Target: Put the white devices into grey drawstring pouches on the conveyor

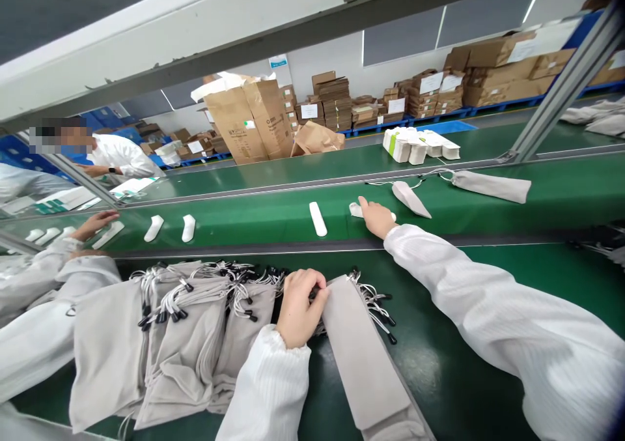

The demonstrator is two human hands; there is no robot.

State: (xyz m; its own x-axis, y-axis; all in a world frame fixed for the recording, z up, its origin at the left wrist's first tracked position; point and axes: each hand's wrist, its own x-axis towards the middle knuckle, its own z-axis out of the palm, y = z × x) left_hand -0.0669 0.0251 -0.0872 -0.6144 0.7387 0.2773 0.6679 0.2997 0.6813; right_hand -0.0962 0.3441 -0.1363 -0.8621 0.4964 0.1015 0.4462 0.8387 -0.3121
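The left hand [300, 307] pinches its fingers together on a grey drawstring pouch [364, 356], which lies beneath the fingertips. The right hand [375, 218] has its fingertips on a white insert [355, 210] on a green conveyor belt [273, 229]; whether they grip it is unclear.

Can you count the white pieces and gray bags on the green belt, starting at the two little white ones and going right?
White pieces: 4
Gray drawstring pouches: 2
Total: 6
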